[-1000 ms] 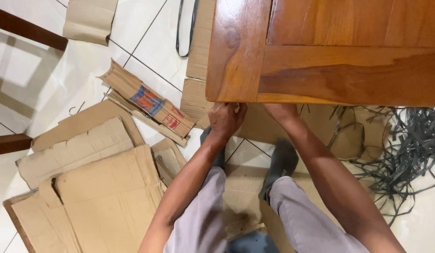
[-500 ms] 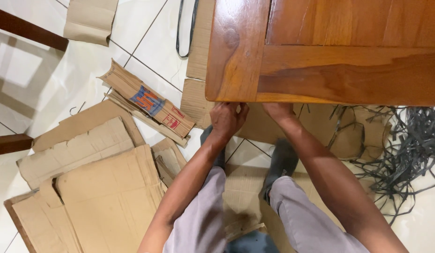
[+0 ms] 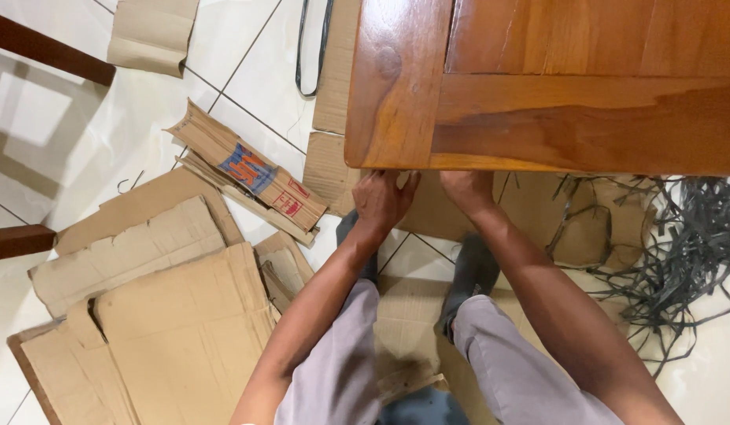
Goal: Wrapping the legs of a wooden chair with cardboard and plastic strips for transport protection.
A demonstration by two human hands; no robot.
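Grip hidden under wooden tabletop (image 3: 538, 86)

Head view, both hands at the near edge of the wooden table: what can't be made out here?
- Fingertips of the left hand and right hand: tucked under the wooden table, so any grip or object is hidden.
- Table's far and right sides: cut off by the frame.
- Black strap pile: partly under the table and past the right edge.
- Feet in dark socks: partly covered by the arms.

white tiled floor (image 3: 247, 71) | flattened cardboard pieces (image 3: 168, 330) | tangled black straps (image 3: 680, 244)
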